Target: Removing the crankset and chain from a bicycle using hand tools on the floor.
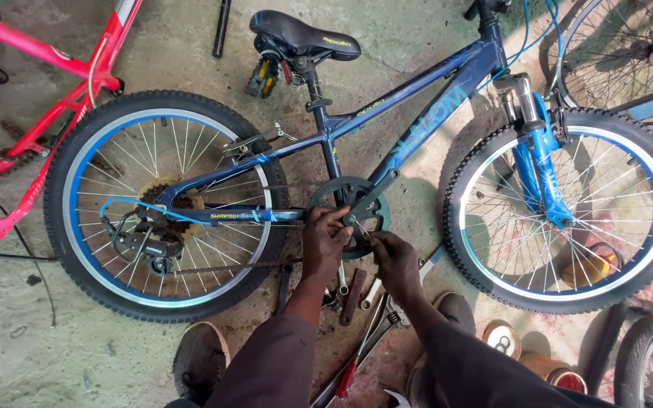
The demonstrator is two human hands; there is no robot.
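Dark sleeves and two worn shoes (202, 361) sit at the bottom edge, closest to the lens, on a stained concrete floor (54, 355). Largest in view is a blue bicycle (417, 98) standing side-on, its black saddle (304, 34) toward the top, rear wheel (164, 204) on the left and front wheel (568, 210) on the right. Red bicycle frame (32, 91) tubes cross the upper left corner, and another spoked wheel (629, 53) shows at the upper right. At the bicycle's middle sits the dark chainring guard (357, 196) with the crank. Both hands meet there: the left hand (325, 240) curls its fingers closed over the lower left edge of the guard, gripping it, while the right hand (393, 261) lies just beside it, fingers pinched near the guard's lower rim; whether it holds something small I cannot tell. Below the hands, loose tools lie scattered on the floor, among them red-handled pliers (364, 351) and a spanner (343, 281). Two tin cans (502, 338) stand near the right shoe.
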